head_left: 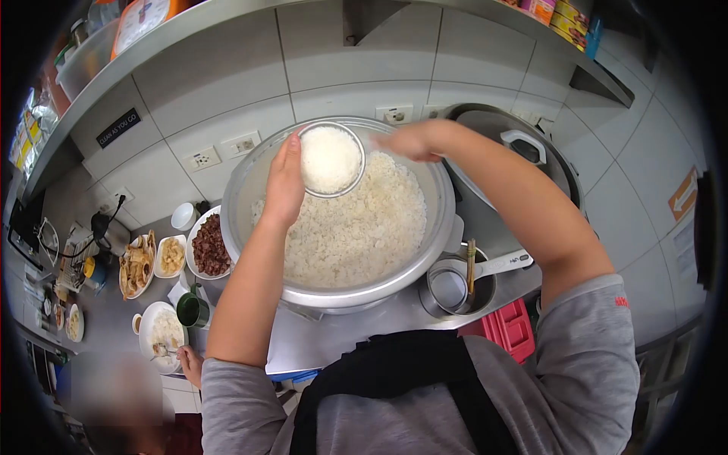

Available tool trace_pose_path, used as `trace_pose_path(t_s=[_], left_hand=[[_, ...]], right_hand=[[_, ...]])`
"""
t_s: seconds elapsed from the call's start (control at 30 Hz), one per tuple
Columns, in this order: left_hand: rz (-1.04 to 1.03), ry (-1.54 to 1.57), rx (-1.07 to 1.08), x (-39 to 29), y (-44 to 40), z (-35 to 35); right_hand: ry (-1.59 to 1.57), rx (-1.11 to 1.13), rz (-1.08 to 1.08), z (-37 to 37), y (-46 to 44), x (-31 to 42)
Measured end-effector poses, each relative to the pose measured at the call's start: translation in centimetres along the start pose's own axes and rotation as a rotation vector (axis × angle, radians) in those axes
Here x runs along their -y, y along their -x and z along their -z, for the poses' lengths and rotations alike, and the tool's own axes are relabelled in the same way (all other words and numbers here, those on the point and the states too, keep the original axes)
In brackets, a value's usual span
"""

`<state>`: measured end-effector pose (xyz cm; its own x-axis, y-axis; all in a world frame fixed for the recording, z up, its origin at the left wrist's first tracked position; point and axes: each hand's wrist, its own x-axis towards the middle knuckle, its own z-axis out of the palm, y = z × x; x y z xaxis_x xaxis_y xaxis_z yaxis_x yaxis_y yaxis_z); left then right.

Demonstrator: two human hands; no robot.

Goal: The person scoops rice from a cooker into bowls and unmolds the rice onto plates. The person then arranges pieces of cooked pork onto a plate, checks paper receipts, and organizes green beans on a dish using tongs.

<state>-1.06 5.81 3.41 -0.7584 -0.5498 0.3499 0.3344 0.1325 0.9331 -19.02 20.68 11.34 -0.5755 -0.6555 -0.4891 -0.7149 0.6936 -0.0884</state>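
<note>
A round metal bowl [331, 161] packed with white rice is held above a large pot [341, 296] of cooked rice [356, 235]. My left hand [285, 182] grips the bowl by its left side, fingers wrapped round the rim and wall. To the right of the bowl, over the pot's back right part, is my right hand [413, 142]; its fingertips are smeared by motion, and whether they hold anything cannot be made out.
Right of the pot are a lidded grey pot [485, 125] and a small pot [485, 299] with a white-handled scoop [508, 262]. On the left, dishes of beans [211, 244] and other food stand near another person's hand [191, 364]. A shelf [250, 9] runs overhead.
</note>
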Motion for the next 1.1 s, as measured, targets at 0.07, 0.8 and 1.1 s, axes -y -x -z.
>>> trace_pose_path(t_s=[0.07,0.8,1.1], left_hand=[[-0.004,0.066,-0.016,0.1,-0.1,0.3],[0.278,0.466,-0.156,-0.6,0.1,1.7],[0.361,0.628,-0.338,-6.1,16.1,-3.4]], right_hand=[[0.288,-0.283,0.162,-5.6,-6.1,-7.5],[0.287,-0.287,0.285,-25.2,11.8,-10.8],[0.136,-0.956,0.077,-6.7,4.0,-33.2]])
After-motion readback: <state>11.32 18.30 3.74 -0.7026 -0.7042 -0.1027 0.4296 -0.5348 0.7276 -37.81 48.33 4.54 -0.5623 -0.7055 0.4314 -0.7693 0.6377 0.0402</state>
